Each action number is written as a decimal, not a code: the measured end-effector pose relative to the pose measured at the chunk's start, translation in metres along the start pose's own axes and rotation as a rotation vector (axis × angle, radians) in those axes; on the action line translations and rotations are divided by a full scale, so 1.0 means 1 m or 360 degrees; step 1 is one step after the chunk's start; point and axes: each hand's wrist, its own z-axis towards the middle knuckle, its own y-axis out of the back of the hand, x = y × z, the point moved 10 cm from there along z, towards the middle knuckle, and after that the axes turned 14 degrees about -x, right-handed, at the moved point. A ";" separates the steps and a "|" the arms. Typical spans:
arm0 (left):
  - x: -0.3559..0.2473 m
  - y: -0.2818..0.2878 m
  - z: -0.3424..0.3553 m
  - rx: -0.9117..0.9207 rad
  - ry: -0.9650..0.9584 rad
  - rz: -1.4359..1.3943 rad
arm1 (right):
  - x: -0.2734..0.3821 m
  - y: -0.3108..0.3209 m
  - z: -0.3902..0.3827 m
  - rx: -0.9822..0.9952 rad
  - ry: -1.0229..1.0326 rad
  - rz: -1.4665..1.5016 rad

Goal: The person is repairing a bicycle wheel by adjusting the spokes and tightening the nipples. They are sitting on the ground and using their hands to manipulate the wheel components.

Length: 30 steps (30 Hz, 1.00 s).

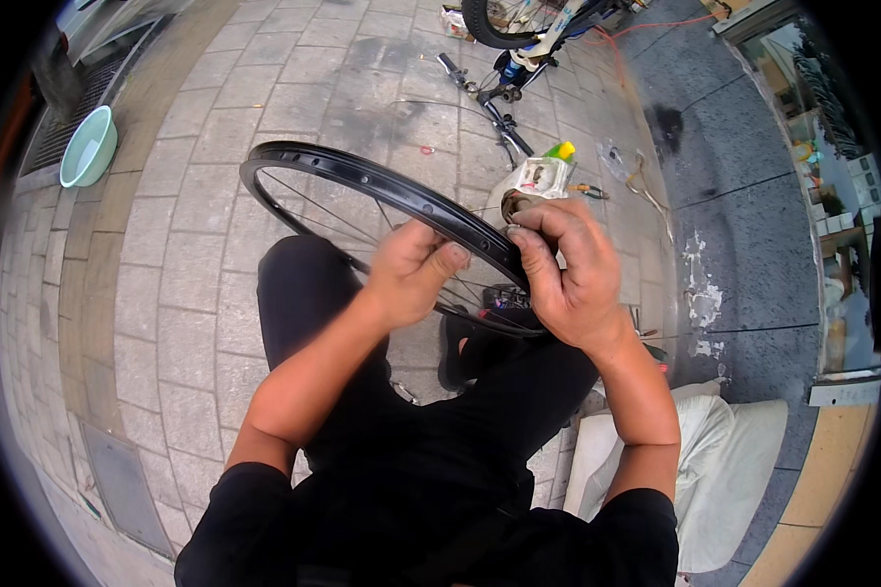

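Left hand: here it is [409, 276], closed on the black wheel rim [362, 176], thumb up against the near side, fingertips out of sight behind it.
Right hand: and over here [579, 279], fingers bent, thumb and forefinger tips drawn close together at the rim's right end; whether anything is pinched between them, I cannot tell.
Rim line: here's the telling relation! The upper arc slants from upper left down to lower right, its long free stretch reaching out leftward past the left hand, away from both grips. The right hand is the nearer to its lower right end, the left between that and the middle.
Spokes: thin and dark [313, 204], fanning across below that arc.
Knees: the wheel sits above the lap, crossing over the left knee [299, 293].
Ground ahead: white container [541, 176] just beyond the right hand, bicycle [507, 88] farther out.
Far left: a pale green basin [89, 147], well apart.
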 end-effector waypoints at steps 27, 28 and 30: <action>-0.009 -0.012 0.001 0.0071 -0.0023 0.0059 | 0.004 -0.002 0.006 0.0357 0.0129 0.0090; -0.008 -0.012 0.001 0.0079 -0.0009 0.0084 | 0.004 -0.002 0.005 0.0344 0.0130 0.0076; -0.008 -0.011 0.001 0.0084 -0.0036 0.0109 | 0.005 -0.001 0.004 0.0318 0.0133 0.0050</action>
